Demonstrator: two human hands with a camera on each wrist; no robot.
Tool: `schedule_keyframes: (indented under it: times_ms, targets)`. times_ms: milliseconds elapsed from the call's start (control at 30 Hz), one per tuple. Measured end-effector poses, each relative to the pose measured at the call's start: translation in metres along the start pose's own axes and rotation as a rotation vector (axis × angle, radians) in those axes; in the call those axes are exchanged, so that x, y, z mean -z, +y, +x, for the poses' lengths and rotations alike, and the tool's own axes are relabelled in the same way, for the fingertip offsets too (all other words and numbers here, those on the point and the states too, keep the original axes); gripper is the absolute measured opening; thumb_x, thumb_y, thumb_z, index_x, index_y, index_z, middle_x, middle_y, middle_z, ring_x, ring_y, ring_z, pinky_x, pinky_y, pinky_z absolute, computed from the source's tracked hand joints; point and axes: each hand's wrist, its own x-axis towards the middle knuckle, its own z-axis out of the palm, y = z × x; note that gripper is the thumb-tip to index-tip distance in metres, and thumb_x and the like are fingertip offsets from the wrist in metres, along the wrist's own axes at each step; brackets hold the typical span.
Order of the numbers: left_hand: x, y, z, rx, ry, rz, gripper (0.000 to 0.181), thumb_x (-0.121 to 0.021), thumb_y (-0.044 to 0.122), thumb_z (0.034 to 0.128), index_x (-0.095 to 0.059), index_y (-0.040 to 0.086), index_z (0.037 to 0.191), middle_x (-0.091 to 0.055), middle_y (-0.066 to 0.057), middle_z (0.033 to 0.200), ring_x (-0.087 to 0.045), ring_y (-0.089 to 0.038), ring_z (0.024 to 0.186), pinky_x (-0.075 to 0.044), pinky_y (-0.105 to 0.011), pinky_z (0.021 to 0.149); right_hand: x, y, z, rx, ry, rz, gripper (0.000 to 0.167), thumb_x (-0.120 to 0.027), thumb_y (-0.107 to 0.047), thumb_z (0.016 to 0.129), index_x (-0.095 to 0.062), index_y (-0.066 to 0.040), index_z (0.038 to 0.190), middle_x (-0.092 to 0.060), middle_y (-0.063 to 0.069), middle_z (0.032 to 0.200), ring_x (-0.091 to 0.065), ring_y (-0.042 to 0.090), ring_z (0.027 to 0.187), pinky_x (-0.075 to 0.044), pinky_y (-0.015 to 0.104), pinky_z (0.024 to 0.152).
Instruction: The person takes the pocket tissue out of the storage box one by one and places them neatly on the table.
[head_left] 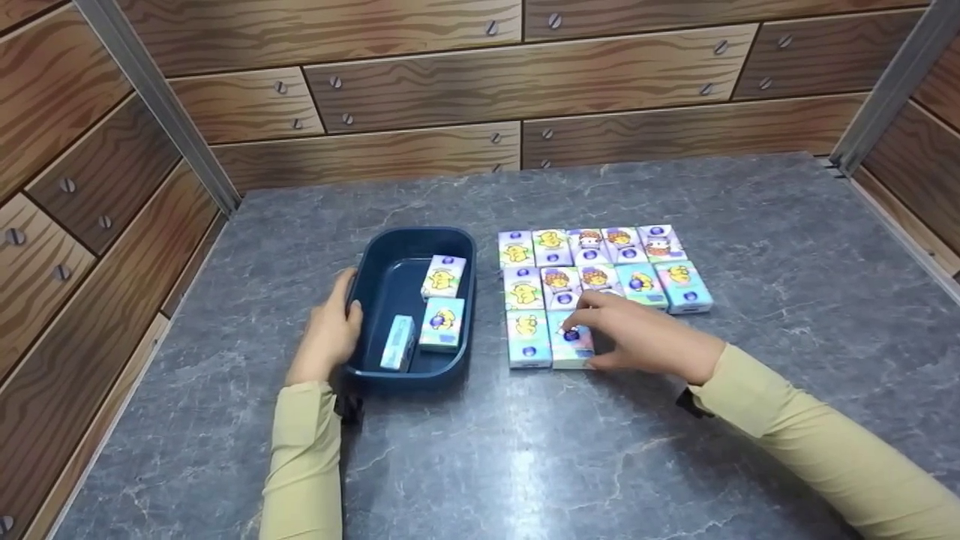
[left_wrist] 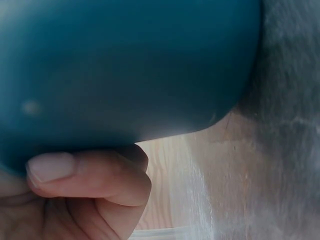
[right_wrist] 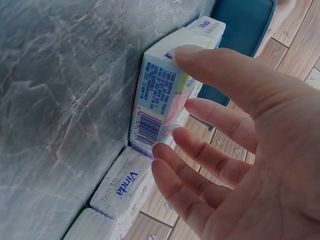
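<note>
A dark blue plastic basin point(head_left: 409, 373) stands on the table with several small tissue packs inside, one of them on its long edge. My left hand point(head_left: 330, 330) holds the basin's left side; the left wrist view has its bent fingers point(left_wrist: 100, 175) against the outer wall. To the right, cartoon-printed tissue packs lie flat in close rows. My right hand point(head_left: 645, 337) pinches the second tissue pack point(head_left: 571, 349) of the front row, thumb at the near end and fingers over the top. That pack's barcode side point(right_wrist: 150, 127) faces the right wrist camera.
Beside the gripped pack lies another front-row pack point(head_left: 529, 341). Two longer rows, including a corner pack point(head_left: 682, 289), lie behind. The grey marbled table point(head_left: 480, 465) is bounded by wood-patterned panels point(head_left: 420, 90) and metal posts point(head_left: 161, 112).
</note>
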Motion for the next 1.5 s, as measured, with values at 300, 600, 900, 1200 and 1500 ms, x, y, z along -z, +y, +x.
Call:
schedule_keyframes:
  times_ms: [300,600,900,1200,1500]
  targets:
    - [-0.002,0.0,0.0,0.02,-0.012,-0.003,0.053,-0.037,0.015,0.1022,-0.022,0.013,0.152,-0.049,-0.034,0.13,-0.06,-0.04,0.09,-0.044,-0.052,0.08,0.001,-0.001,0.001,-0.024,-0.022,-0.002,0.047,-0.081,-0.023,0.078,-0.064,-0.016,0.121,-0.053,0.001,0.111,-0.052,0.015,0.094,-0.046,0.035,0.079]
    - [-0.002,-0.001,0.0,0.017,-0.013,-0.003,0.053,-0.037,0.015,0.1022,-0.022,0.013,0.153,-0.061,-0.029,0.084,-0.046,-0.023,0.051,-0.043,-0.041,0.061,0.003,-0.003,0.003,-0.036,-0.039,-0.007,0.046,-0.081,-0.024,0.077,-0.064,-0.016,0.119,-0.053,0.001,0.111,-0.052,0.015,0.093,-0.046,0.036,0.079]
    - [0.001,0.0,-0.001,-0.011,0.015,0.008,0.052,-0.038,0.013,0.1015,-0.024,0.011,0.152,-0.06,-0.034,0.098,-0.055,-0.033,0.062,-0.043,-0.048,0.069,0.017,-0.013,0.018,-0.067,-0.13,-0.014,0.036,-0.075,-0.027,0.082,-0.066,-0.013,0.114,-0.056,0.002,0.103,-0.05,0.015,0.079,-0.044,0.035,0.072]
    - [-0.001,0.001,-0.001,-0.003,0.015,-0.002,0.053,-0.039,0.013,0.1011,-0.024,0.01,0.152,-0.058,-0.036,0.107,-0.056,-0.036,0.07,-0.044,-0.05,0.074,0.043,-0.03,0.046,-0.061,-0.227,0.024,0.047,-0.07,-0.028,0.088,-0.059,-0.002,0.125,-0.061,0.014,0.112,-0.059,0.029,0.1,-0.047,0.043,0.085]
    - [-0.001,0.0,0.001,0.015,-0.006,-0.001,0.053,-0.037,0.016,0.1024,-0.022,0.014,0.153,-0.06,-0.027,0.085,-0.053,-0.031,0.058,-0.043,-0.045,0.067,0.057,-0.066,0.085,-0.044,-0.165,-0.022,0.051,-0.069,-0.034,0.088,-0.058,-0.007,0.129,-0.057,0.011,0.124,-0.055,0.025,0.109,-0.045,0.042,0.091]
